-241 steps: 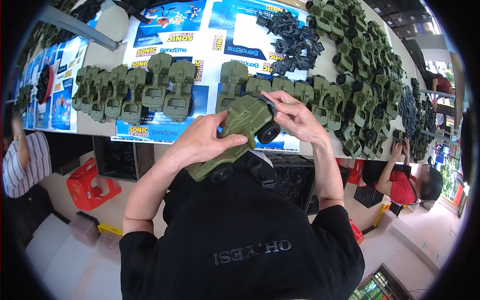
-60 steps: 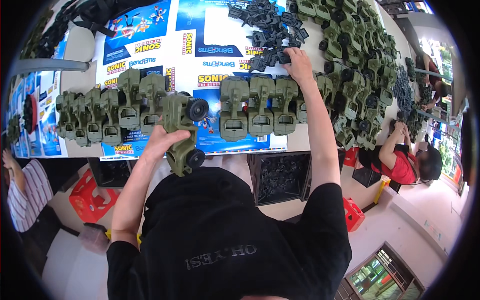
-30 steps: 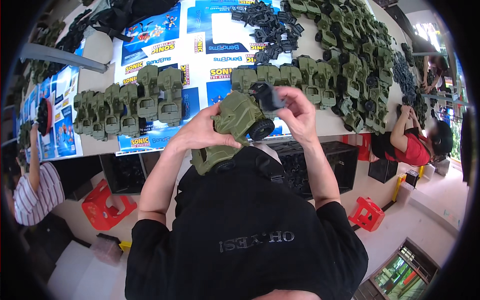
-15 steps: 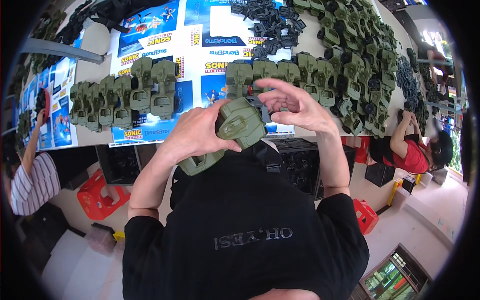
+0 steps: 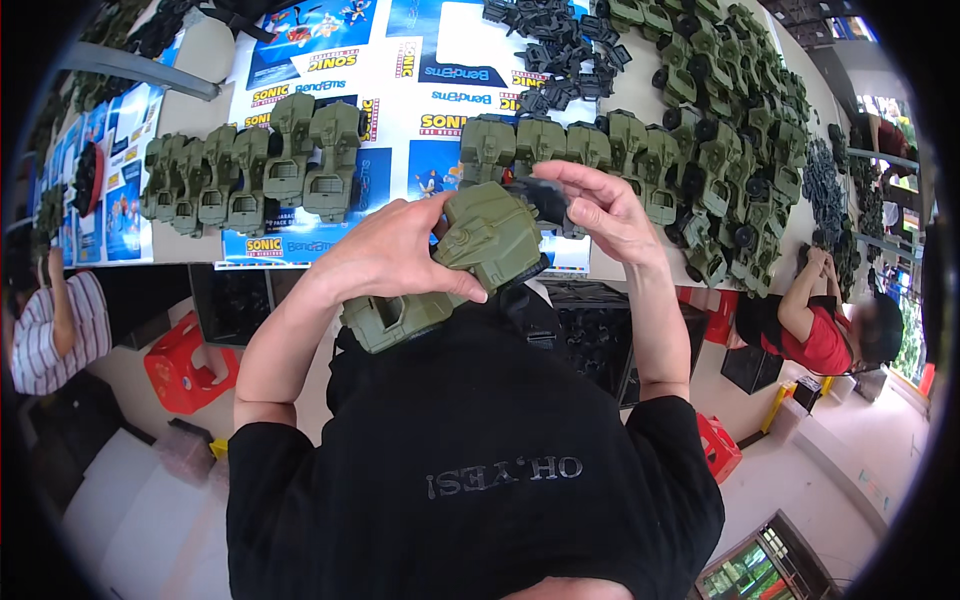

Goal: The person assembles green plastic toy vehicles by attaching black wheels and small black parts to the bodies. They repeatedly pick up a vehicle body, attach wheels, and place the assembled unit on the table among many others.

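One olive-green toy vehicle (image 5: 487, 240) slants in front of the person's black shirt (image 5: 470, 420), by the near edge of the table (image 5: 190, 112). The left hand (image 5: 385, 245) wraps its middle, thumb over the near side and fingers mostly hidden, presumably to steady it. At the vehicle's upper-right end, the right hand (image 5: 615, 215) pinches a dark part (image 5: 545, 200), thumb and forefinger parted only by the piece; whether it is seated I can't tell. Beyond, similar vehicles (image 5: 490, 150) line up side by side, likely for easy reach. Farther back, loose dark pieces (image 5: 570, 60) lie heaped on printed sheets (image 5: 397, 140).
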`<state>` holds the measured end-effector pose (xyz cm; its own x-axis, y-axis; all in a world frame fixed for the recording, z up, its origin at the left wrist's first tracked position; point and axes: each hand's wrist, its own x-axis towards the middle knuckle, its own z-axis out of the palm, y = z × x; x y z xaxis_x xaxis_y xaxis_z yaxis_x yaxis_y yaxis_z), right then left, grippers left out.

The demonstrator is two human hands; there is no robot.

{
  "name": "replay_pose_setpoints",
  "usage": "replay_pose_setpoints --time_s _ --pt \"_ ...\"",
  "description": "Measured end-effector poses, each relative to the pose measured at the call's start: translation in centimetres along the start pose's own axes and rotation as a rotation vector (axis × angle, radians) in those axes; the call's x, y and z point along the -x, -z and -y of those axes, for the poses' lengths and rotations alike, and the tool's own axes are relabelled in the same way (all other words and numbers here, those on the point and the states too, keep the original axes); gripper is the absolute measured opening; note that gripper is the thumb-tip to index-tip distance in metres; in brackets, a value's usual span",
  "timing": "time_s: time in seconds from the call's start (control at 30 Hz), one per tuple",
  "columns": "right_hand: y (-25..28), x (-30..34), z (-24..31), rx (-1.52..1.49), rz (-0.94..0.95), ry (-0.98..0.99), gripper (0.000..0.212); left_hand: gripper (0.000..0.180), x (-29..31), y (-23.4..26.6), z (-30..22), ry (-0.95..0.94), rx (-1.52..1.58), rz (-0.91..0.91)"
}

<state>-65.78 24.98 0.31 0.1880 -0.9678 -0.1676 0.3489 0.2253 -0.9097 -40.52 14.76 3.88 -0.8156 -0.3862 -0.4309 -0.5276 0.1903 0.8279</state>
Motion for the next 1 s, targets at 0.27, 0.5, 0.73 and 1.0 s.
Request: replay_pose_setpoints --time_s 0.27,0.5,0.73,1.0 --pt "-0.2 0.3 -1.8 0.096 -0.058 0.146 0.054 0.091 -1.0 -0.1 0.2 0.016 0.159 0.01" --pt "-1.0 -0.3 -1.8 0.106 -0.059 0.219 0.049 0.09 -1.1 0.2 -0.2 0.064 0.131 0.042" --pt "0.0 -0.7 -1.9 0.205 -0.049 0.157 0.04 0.086 -1.0 0.3 -0.9 0.08 0.264 0.046" --pt "-1.5 -2.2 -0.9 0.122 -0.254 0.173 0.04 0.083 -0.8 0.3 -1.6 -0.039 -0.029 0.088"
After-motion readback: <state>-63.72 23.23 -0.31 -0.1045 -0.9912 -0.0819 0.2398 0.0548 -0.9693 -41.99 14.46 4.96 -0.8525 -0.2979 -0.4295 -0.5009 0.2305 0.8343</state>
